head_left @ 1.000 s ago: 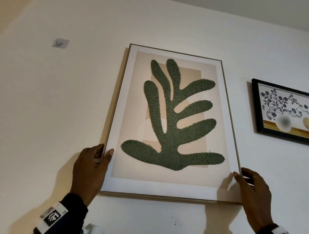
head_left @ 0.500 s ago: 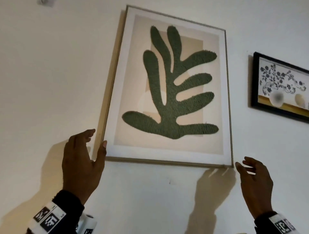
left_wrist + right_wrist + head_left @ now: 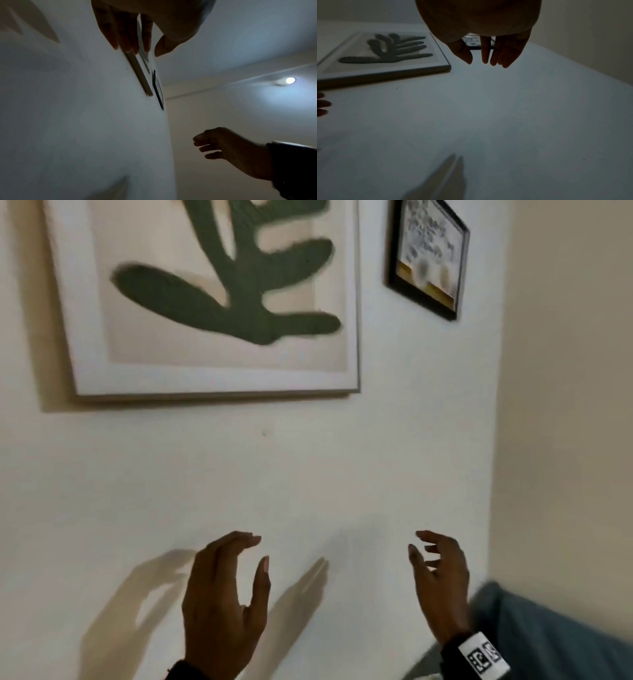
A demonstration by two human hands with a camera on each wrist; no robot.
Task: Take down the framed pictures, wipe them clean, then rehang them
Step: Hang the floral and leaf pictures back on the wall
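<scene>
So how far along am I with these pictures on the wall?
The large leaf picture hangs on the wall, untouched by either hand. The left hand and right hand hang empty below it. The small black-framed picture hangs alongside; whether it was wiped cannot be told. No cloth is in view.

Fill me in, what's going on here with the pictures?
A person is working on wall pictures. The leaf picture hangs on the wall with nobody touching it. Both hands are below it, empty and relaxed: left hand, right hand, neither touching a frame. A smaller black-framed picture hangs to its right. Whether either has been wiped can't be told from these views.
</scene>
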